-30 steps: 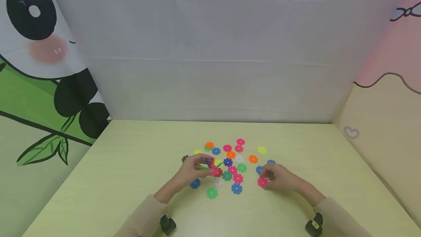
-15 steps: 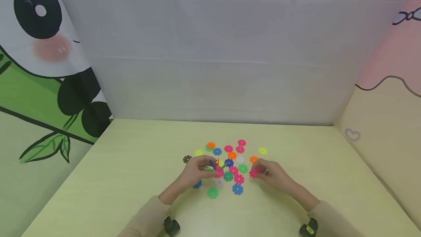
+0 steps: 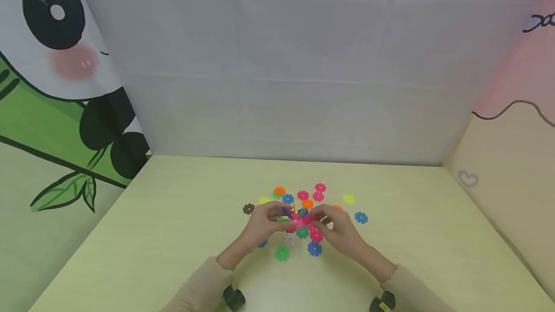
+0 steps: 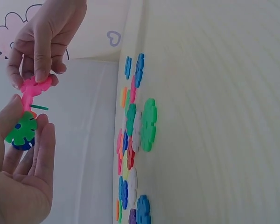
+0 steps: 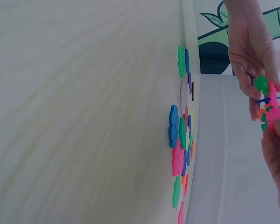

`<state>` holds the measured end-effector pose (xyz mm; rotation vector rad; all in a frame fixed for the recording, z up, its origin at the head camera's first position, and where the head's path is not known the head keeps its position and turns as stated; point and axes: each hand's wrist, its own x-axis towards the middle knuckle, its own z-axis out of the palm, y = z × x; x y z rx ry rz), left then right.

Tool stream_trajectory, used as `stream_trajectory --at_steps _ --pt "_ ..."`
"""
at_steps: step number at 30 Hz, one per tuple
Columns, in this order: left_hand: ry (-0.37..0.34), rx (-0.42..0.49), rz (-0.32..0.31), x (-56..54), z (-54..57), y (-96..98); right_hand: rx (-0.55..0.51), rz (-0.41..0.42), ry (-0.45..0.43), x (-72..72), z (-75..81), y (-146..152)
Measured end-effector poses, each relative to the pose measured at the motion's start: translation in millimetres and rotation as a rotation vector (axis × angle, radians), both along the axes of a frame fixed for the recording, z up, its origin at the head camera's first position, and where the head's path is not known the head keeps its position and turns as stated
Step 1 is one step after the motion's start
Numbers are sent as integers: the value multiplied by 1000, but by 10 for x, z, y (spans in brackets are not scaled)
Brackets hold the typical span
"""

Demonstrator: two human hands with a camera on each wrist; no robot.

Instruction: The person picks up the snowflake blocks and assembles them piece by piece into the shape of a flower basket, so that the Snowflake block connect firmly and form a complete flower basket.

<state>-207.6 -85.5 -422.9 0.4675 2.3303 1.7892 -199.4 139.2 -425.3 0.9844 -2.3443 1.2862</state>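
The left hand (image 3: 265, 221) grips a small cluster (image 4: 25, 130) of slotted plastic discs, in which green, dark blue, orange and pink are joined at angles. Its thumb is on one side and the bent fingers are on the other, so that a pink part sticks out toward the other hand; I judge that this hand gives the steady support. The right hand (image 3: 340, 232) pinches one pink disc (image 4: 36, 86) between thumb and forefinger, which leaves another part of the rim free to meet the cluster. The two pieces come together between the hands, but from these views I cannot tell if their slots are engaged.

Both hands are raised above the pale table (image 3: 182, 201), probably because a piece with parts in several directions is easier to turn in the air than on a flat surface. Under and beyond them the loose discs lie mostly flat and spread, which should make each one simple to pick. A blue disc (image 3: 361, 217) lies apart, to the right of the right hand. A light green disc (image 3: 282, 253) lies on the near side, and a dark disc (image 3: 248, 209) lies just left of the left hand.
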Motion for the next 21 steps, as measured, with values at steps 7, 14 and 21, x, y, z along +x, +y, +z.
stream_trajectory --at_steps 7,14,21 --pt "-39 31 27 10 25 62 -65 -20 77 9 -29 -34" --pt "-47 90 48 47 32 143 -144 14 191 3 -26 -46" --pt "-11 92 22 78 49 149 -127 76 211 -27 27 -21"
